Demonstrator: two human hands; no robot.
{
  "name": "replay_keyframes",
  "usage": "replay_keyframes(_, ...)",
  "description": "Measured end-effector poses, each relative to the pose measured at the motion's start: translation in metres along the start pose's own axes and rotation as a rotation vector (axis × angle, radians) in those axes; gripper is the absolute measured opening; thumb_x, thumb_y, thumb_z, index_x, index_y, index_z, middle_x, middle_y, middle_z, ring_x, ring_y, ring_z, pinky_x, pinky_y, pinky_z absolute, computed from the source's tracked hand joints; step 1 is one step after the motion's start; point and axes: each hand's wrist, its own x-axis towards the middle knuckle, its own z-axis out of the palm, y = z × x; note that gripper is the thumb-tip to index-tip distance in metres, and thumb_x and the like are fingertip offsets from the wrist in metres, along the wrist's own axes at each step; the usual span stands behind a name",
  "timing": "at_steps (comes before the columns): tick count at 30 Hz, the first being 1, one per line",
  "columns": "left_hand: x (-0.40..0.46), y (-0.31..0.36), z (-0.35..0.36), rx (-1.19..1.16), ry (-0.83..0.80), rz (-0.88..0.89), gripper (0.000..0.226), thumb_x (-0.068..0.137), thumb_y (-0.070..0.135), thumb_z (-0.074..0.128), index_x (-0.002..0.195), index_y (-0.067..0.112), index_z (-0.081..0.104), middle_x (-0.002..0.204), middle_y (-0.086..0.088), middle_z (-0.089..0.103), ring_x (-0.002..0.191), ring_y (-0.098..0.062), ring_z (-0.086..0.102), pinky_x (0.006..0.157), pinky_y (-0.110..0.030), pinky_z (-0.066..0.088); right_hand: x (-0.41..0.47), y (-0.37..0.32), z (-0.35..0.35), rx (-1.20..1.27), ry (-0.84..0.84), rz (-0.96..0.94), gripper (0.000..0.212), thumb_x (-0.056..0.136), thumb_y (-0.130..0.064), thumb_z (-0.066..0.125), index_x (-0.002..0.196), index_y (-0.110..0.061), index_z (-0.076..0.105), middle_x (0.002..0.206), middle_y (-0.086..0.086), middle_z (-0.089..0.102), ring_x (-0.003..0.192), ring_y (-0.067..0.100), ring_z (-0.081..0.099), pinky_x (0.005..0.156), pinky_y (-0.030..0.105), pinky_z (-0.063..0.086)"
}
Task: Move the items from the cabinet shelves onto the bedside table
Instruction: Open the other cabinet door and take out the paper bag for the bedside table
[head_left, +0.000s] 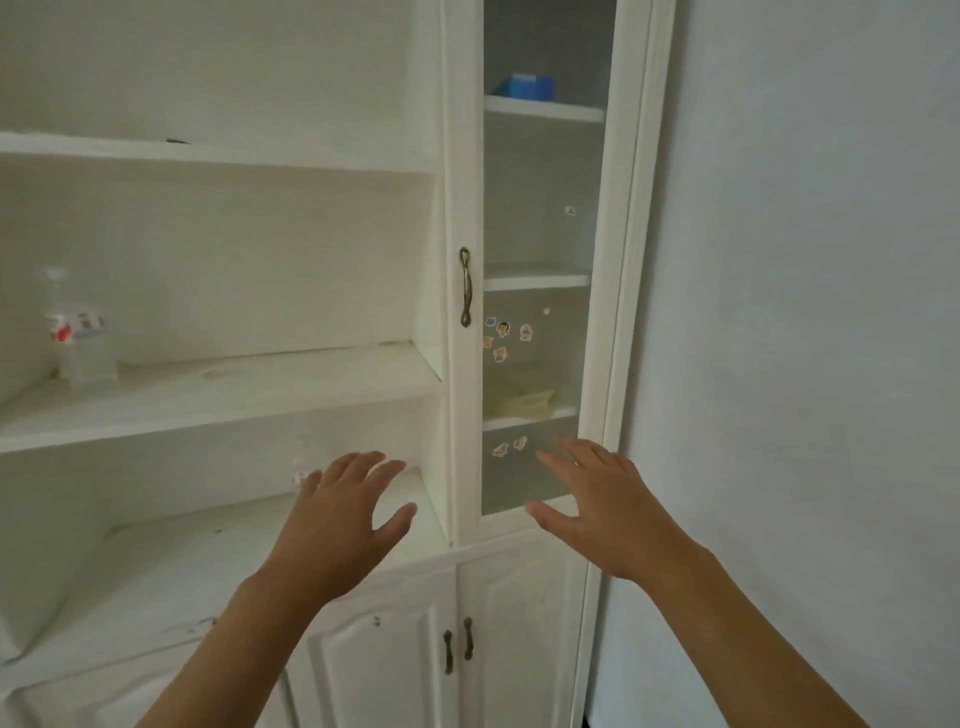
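Both hands, the left hand (337, 514) and right hand (597, 506), are held out with fingers spread before a white wooden cabinet (457, 415). A clear plastic bottle (78, 332) is seen standing on the middle open shelf (234, 389).

**No readable text in view**

Nothing legible anywhere. The clear plastic bottle (80, 332) on the open middle shelf (218, 395) carries a white label with a red patch, but it is too blurred to read any brand or lettering. The glass door (535, 312) of the cabinet has small cartoon stickers (506, 340), more lower down near the hands; they look like picture-only figures, possibly with tiny print that cannot be made out. The blue box (527, 85) on the top shelf behind the glass shows no visible markings.
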Motion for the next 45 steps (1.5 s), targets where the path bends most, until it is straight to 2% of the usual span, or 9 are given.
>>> replay_keyframes(5,0.058,-0.031,0.019,-0.031,0.035,0.043,0.076,0.091,0.075,0.023,0.152,0.037,0.045,0.158,0.007,0.045,0.148,-0.019,0.036,0.121,-0.048,0.032,0.065,0.004,0.006,-0.013,0.055,0.002,0.074,0.095,-0.076,0.036,0.158,-0.036,0.035,0.170,-0.007,0.025,0.157,0.014,0.019,0.128,0.046,0.018)
replay_keyframes(12,0.152,-0.080,0.040,-0.034,0.071,0.121,0.077,0.092,0.075,0.017,0.156,0.038,0.038,0.163,0.008,0.038,0.154,-0.019,0.029,0.125,-0.050,0.027,0.165,-0.009,0.003,-0.065,0.130,0.011,0.068,0.101,-0.064,0.047,0.161,-0.035,0.031,0.171,-0.009,0.024,0.157,0.015,0.020,0.127,0.041,0.015)
replay_keyframes(17,0.201,-0.111,0.062,-0.039,0.078,0.198,0.074,0.094,0.074,0.021,0.155,0.038,0.040,0.162,0.008,0.041,0.153,-0.019,0.031,0.126,-0.052,0.025,0.228,-0.022,0.005,-0.129,0.169,0.029,0.068,0.102,-0.062,0.047,0.162,-0.034,0.029,0.172,-0.006,0.021,0.159,0.019,0.017,0.130,0.046,0.014)
replay_keyframes(22,0.247,-0.143,0.088,0.023,0.079,0.260,0.064,0.096,0.069,0.033,0.146,0.034,0.053,0.150,0.004,0.056,0.144,-0.024,0.048,0.118,-0.057,0.038,0.275,-0.017,0.012,-0.341,0.307,-0.021,0.063,0.101,-0.057,0.045,0.156,-0.027,0.039,0.162,0.000,0.039,0.152,0.024,0.033,0.125,0.052,0.027)
replay_keyframes(26,0.279,-0.154,0.108,0.031,0.069,0.284,0.061,0.096,0.066,0.038,0.143,0.032,0.057,0.144,0.003,0.061,0.139,-0.025,0.055,0.111,-0.059,0.045,0.311,-0.008,0.012,-0.345,0.327,-0.026,0.067,0.103,-0.058,0.042,0.161,-0.027,0.029,0.171,0.000,0.024,0.158,0.025,0.021,0.126,0.055,0.025)
replay_keyframes(30,0.291,-0.155,0.134,-0.016,0.077,0.271,0.065,0.093,0.069,0.045,0.145,0.032,0.054,0.145,0.004,0.060,0.139,-0.024,0.053,0.112,-0.055,0.045,0.348,-0.002,0.005,-0.331,0.453,-0.096,0.071,0.103,-0.056,0.044,0.164,-0.023,0.028,0.174,0.001,0.018,0.160,0.025,0.017,0.128,0.052,0.020)
replay_keyframes(35,0.297,-0.151,0.144,-0.011,0.110,0.246,0.068,0.088,0.072,0.050,0.143,0.033,0.057,0.144,0.006,0.061,0.140,-0.024,0.053,0.113,-0.056,0.044,0.382,0.006,0.012,-0.391,0.541,-0.214,0.073,0.104,-0.045,0.053,0.165,-0.018,0.025,0.175,0.000,0.012,0.161,0.021,0.013,0.127,0.053,0.024)
replay_keyframes(41,0.298,-0.148,0.146,-0.061,0.178,0.214,0.063,0.088,0.068,0.052,0.138,0.030,0.063,0.140,0.004,0.064,0.137,-0.026,0.055,0.111,-0.056,0.045,0.404,0.017,0.026,-0.362,0.758,-0.327,0.067,0.100,-0.024,0.064,0.160,-0.010,0.039,0.170,0.008,0.029,0.160,0.024,0.021,0.120,0.056,0.033)
replay_keyframes(45,0.300,-0.148,0.151,-0.044,0.206,0.205,0.061,0.090,0.067,0.050,0.137,0.030,0.064,0.138,0.003,0.064,0.137,-0.027,0.055,0.111,-0.057,0.045,0.411,0.016,0.035,-0.332,0.855,-0.340,0.062,0.097,-0.015,0.062,0.156,-0.008,0.045,0.167,0.011,0.036,0.158,0.026,0.027,0.116,0.056,0.039)
